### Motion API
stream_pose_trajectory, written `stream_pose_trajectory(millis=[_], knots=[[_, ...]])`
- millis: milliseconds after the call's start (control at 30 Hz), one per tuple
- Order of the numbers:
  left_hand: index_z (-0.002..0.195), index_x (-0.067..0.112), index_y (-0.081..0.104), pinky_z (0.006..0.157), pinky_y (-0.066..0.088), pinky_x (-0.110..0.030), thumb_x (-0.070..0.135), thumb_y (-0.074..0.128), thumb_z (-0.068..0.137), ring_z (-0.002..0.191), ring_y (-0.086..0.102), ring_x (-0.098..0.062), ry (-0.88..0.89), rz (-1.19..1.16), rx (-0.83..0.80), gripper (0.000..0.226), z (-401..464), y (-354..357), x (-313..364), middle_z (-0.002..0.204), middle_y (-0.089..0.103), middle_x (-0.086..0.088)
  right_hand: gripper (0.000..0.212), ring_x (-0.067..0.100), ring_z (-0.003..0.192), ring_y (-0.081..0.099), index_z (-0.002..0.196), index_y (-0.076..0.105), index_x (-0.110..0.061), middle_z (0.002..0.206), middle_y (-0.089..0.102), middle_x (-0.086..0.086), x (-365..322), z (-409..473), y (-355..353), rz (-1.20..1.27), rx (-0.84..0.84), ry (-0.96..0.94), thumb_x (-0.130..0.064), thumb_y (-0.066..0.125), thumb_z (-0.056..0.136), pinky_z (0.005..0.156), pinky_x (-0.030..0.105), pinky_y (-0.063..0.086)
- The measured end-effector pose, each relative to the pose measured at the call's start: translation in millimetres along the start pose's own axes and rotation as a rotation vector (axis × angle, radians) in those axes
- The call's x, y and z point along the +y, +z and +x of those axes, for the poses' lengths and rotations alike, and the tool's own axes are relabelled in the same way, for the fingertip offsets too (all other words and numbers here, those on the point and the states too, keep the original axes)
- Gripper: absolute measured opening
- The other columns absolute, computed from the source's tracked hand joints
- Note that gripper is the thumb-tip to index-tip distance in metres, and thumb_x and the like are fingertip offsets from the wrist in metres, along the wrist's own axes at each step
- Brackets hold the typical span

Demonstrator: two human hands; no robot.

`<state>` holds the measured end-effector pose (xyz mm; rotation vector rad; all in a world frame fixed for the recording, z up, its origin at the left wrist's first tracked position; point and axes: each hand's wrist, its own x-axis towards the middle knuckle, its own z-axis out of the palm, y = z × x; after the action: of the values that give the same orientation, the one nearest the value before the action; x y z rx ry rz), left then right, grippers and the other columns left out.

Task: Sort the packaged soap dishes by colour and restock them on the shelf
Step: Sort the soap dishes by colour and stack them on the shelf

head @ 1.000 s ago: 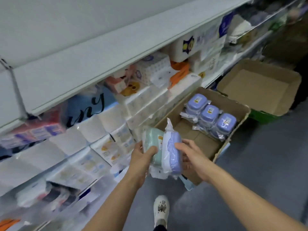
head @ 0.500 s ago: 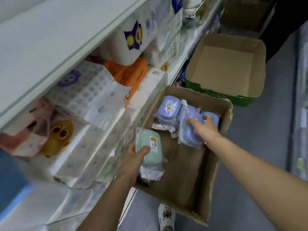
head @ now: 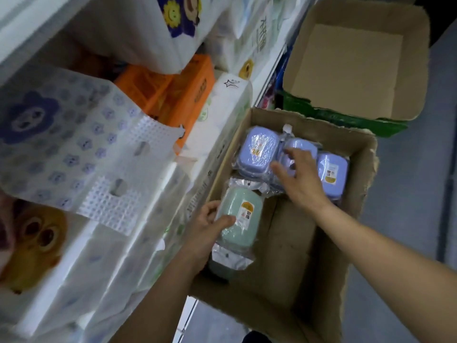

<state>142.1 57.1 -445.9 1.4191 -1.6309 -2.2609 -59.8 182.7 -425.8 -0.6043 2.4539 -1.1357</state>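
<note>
A mint-green packaged soap dish point(head: 241, 220) is gripped by my left hand point(head: 206, 227) low inside the near-left part of a brown cardboard box point(head: 356, 219). Three purple packaged soap dishes lie in a row at the box's far end: one on the left point(head: 257, 151), one in the middle point(head: 300, 146), one on the right point(head: 331, 173). My right hand point(head: 300, 180) hovers over the middle purple dish with its fingers spread, holding nothing. Part of that dish is hidden under the hand.
Shelving on the left is packed with tissue and toilet-paper packs point(head: 74, 149) and an orange pack point(head: 173, 95). Beyond the brown box stands a second open carton with green sides point(head: 346, 70). Grey floor runs along the right.
My right hand has let go of the purple dish, which now lies in the row. My left hand has lowered the green dish into the box. The view has moved closer.
</note>
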Motion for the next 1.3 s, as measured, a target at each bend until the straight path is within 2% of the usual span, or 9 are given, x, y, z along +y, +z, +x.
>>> stream_pose_trajectory(millis=[100, 233, 333, 467, 633, 767, 967, 1100, 1300], knots=[[0.122, 0.014, 0.057, 0.083, 0.057, -0.045, 0.021, 0.077, 0.062, 0.090, 0.070, -0.028, 0.011, -0.084, -0.071, 0.063, 10.0, 10.9, 10.2, 0.106, 0.072, -0.011, 0.047, 0.006, 0.107, 0.061, 0.129, 0.054, -0.029, 0.119, 0.061, -0.010, -10.7, -26.4, 12.4, 0.398, -0.493, 0.159, -0.035, 0.070, 0.086, 0.086, 0.022, 0.053], [0.122, 0.019, 0.057, 0.077, 0.050, -0.025, 0.021, 0.062, 0.092, 0.089, 0.065, -0.011, -0.005, 0.264, -0.133, 0.030, 21.8, 26.0, 11.0, 0.113, 0.068, -0.004, 0.051, 0.020, 0.101, 0.068, 0.122, 0.061, -0.033, 0.116, 0.067, -0.001, 31.2, -33.2, 26.4, 0.595, -0.496, 0.440, -0.023, 0.080, 0.077, 0.083, 0.045, 0.059], [0.143, 0.026, 0.044, 0.097, 0.038, -0.026, 0.032, 0.042, 0.103, 0.121, 0.051, -0.013, -0.010, 0.702, -0.197, 0.040, 39.2, 17.0, -13.1, 0.141, 0.050, 0.003, 0.054, 0.020, 0.090, 0.068, 0.123, 0.059, -0.031, 0.110, 0.069, 0.001, 76.8, -47.8, 40.1, 0.387, -0.537, 0.550, -0.018, 0.082, 0.075, 0.069, 0.037, 0.059], [0.148, 0.012, 0.039, 0.118, 0.018, -0.030, 0.030, 0.035, 0.107, 0.146, 0.026, -0.024, -0.065, 0.948, -0.280, 0.046, 53.0, 6.3, -47.4, 0.157, 0.033, -0.009, 0.055, 0.014, 0.082, 0.064, 0.126, 0.055, -0.015, 0.110, 0.065, 0.008, 109.1, -73.4, 72.0, 0.326, -0.597, 0.598, -0.004, 0.078, 0.078, 0.052, 0.019, 0.052], [0.150, 0.011, 0.037, 0.118, 0.018, -0.032, 0.030, 0.037, 0.106, 0.146, 0.025, -0.026, -0.045, 1.177, -0.320, 0.048, 63.7, -1.3, -78.3, 0.158, 0.030, -0.010, 0.058, 0.023, 0.105, 0.060, 0.131, 0.052, -0.022, 0.128, 0.052, 0.008, 129.1, -91.7, 113.3, 0.148, -0.598, 0.524, -0.009, 0.076, 0.080, 0.080, 0.029, 0.058], [0.154, 0.010, 0.025, 0.121, 0.009, -0.028, 0.022, 0.044, 0.100, 0.149, 0.017, -0.022, 0.051, 1.389, -0.304, 0.058, 66.7, -7.4, -93.8, 0.161, 0.022, -0.008, 0.055, 0.034, 0.125, 0.042, 0.142, 0.040, -0.033, 0.142, 0.028, 0.011, 127.4, -103.4, 124.5, -0.206, -0.591, 0.421, -0.029, 0.062, 0.092, 0.108, 0.039, 0.039], [0.154, 0.016, 0.023, 0.121, 0.016, -0.035, 0.030, 0.049, 0.098, 0.150, 0.013, -0.021, 0.106, 1.466, -0.292, 0.064, 57.6, -7.8, -95.6, 0.162, 0.021, -0.002, 0.058, 0.036, 0.135, 0.023, 0.147, 0.026, -0.032, 0.152, 0.019, 0.008, 100.8, -103.7, 112.8, -0.473, -0.727, 0.308, -0.042, 0.050, 0.095, 0.107, 0.050, 0.034], [0.155, 0.019, 0.023, 0.120, 0.021, -0.037, 0.036, 0.047, 0.099, 0.149, 0.013, -0.022, 0.205, 1.448, -0.177, 0.064, 28.4, -7.2, -89.4, 0.162, 0.023, -0.003, 0.064, 0.033, 0.142, 0.018, 0.152, 0.019, -0.029, 0.160, 0.011, 0.004, 71.5, -111.3, 86.6, -0.569, -0.686, 0.181, -0.042, 0.049, 0.096, 0.110, 0.050, 0.031], [0.155, 0.025, 0.021, 0.120, 0.018, -0.038, 0.050, 0.058, 0.090, 0.151, 0.008, -0.019, 0.341, 1.475, 0.062, 0.079, -60.0, -6.9, -76.4, 0.161, 0.024, 0.004, 0.061, 0.028, 0.142, 0.022, 0.150, 0.028, -0.028, 0.159, 0.015, 0.004, 17.8, -154.7, 32.5, -0.623, -0.564, -0.011, -0.043, 0.050, 0.094, 0.111, 0.043, 0.032]])
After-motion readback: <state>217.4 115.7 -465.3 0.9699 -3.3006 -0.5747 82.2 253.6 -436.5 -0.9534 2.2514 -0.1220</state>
